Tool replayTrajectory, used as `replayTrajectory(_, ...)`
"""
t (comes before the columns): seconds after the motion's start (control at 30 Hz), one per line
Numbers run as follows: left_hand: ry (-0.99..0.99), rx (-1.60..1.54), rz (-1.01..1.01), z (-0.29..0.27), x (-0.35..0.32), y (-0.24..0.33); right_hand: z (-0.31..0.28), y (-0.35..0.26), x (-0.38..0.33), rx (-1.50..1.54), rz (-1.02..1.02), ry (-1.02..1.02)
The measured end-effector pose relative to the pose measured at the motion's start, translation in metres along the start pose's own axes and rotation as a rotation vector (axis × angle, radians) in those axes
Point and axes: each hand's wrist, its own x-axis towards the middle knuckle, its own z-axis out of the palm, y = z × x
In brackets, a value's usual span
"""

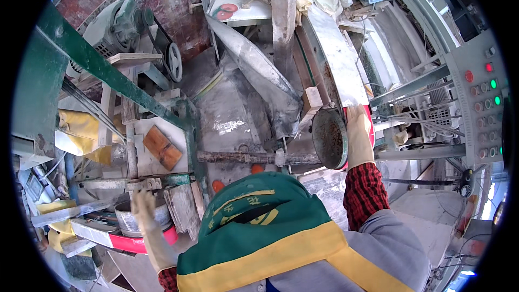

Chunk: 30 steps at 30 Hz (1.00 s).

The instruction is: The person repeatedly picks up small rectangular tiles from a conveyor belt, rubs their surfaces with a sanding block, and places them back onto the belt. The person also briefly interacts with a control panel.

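Note:
My right hand, in a cream glove, lies flat with stretched fingers on the red end of a long pale metal guard or belt cover. Beside its fingers hangs a round, rust-speckled metal disc or drum end. At the lower left my left hand, gloved alike, has its fingers extended and grips nothing visible. Next to it stands a round grey metal drum or pot. A red curved edge runs below that drum. Whether the left glove touches the drum I cannot tell.
A grey control panel with lit red and green buttons stands at the right. Green frame bars, a motor and a spoked wheel fill the left. Ahead lie a dusty metal chute and a horizontal bar.

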Motion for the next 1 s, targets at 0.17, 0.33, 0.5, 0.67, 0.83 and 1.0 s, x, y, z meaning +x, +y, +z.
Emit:
replayTrajectory(0.17,0.630,0.403,0.415,-0.216,0.093,-0.036,0.051,0.039,-0.066,-0.482,-0.215,-0.201)
replayTrajectory(0.33,1.045,1.078,0.133,-0.295,0.093,-0.013,0.094,0.114,-0.196,-0.625,0.126,-0.726)
replayTrajectory(0.5,1.012,1.145,-0.085,-0.264,0.086,0.022,0.101,0.152,-0.260,-0.784,0.289,-1.064)
replayTrajectory(0.67,0.952,1.137,-0.143,-0.258,0.082,0.032,0.111,0.140,-0.278,-0.898,0.265,-1.028)
replayTrajectory(0.83,0.885,1.260,-0.284,-0.265,0.076,0.041,0.100,0.150,-0.273,-0.938,0.244,-1.044)
replayTrajectory(1.0,0.927,1.224,-0.269,-0.257,0.075,0.046,0.094,0.167,-0.274,-0.830,0.327,-1.118)
